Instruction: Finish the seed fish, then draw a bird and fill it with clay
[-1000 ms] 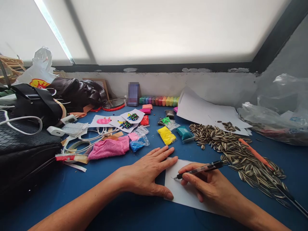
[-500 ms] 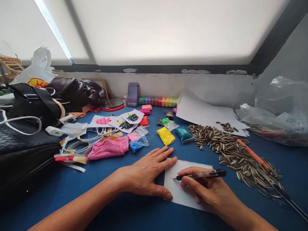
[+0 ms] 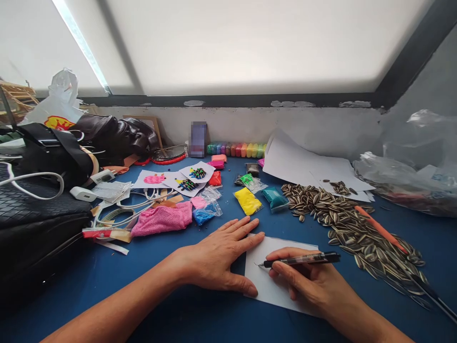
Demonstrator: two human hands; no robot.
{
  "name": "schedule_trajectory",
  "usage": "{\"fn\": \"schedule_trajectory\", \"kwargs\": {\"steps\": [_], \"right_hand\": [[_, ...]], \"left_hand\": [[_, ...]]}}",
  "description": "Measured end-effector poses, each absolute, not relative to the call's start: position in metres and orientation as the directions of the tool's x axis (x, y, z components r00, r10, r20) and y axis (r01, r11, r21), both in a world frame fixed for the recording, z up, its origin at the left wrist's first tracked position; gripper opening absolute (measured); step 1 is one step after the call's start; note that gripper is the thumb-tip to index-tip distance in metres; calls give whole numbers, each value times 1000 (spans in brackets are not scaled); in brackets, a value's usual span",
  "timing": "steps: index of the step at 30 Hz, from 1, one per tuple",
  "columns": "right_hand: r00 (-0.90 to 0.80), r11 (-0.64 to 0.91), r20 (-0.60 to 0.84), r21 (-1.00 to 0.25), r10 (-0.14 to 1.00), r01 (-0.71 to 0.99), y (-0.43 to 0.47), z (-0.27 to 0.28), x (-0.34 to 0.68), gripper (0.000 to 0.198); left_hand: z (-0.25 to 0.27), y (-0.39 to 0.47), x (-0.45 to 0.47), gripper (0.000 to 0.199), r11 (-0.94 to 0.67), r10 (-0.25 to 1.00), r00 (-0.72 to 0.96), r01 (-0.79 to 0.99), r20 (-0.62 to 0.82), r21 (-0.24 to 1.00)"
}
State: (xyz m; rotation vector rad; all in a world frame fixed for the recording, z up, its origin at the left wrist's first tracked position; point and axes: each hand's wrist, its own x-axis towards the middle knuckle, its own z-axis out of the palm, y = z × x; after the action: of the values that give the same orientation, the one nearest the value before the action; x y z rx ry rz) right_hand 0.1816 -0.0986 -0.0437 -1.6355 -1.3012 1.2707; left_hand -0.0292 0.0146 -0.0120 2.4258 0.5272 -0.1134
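A small white sheet of paper [image 3: 255, 281] lies on the blue table in front of me. My left hand [image 3: 221, 257] is flat with fingers spread, its thumb and forefinger resting on the paper's left edge. My right hand [image 3: 307, 283] is closed round a black pen [image 3: 303, 259], whose tip meets the paper near a short, thin dark mark. Part of the sheet is hidden under my right hand. Just beyond the paper are a yellow clay packet [image 3: 247, 201] and a teal packet [image 3: 274, 198].
Sunflower seeds [image 3: 332, 209] are heaped on the right, with an orange stick [image 3: 380, 228] on them. Larger white sheets [image 3: 300, 159] lie behind. To the left are a pink cloth [image 3: 162, 219], decorated paper pieces [image 3: 185, 183], white cables and a black bag [image 3: 35, 224].
The view has shifted slightly, so things appear a little farther right. My left hand stays on the paper and the pen stays at nearly the same spot on it.
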Motion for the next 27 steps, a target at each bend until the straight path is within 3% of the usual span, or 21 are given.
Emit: {"fn": "schedule_trajectory", "kwargs": {"steps": [13, 27], "right_hand": [[36, -273, -275, -915, 961, 296, -98, -42, 180, 52], [39, -268, -271, -902, 962, 339, -98, -33, 176, 41]], "left_hand": [[-10, 14, -29, 99, -722, 339, 911, 411, -234, 556], [-7, 14, -28, 100, -724, 343, 900, 435, -268, 535]]}}
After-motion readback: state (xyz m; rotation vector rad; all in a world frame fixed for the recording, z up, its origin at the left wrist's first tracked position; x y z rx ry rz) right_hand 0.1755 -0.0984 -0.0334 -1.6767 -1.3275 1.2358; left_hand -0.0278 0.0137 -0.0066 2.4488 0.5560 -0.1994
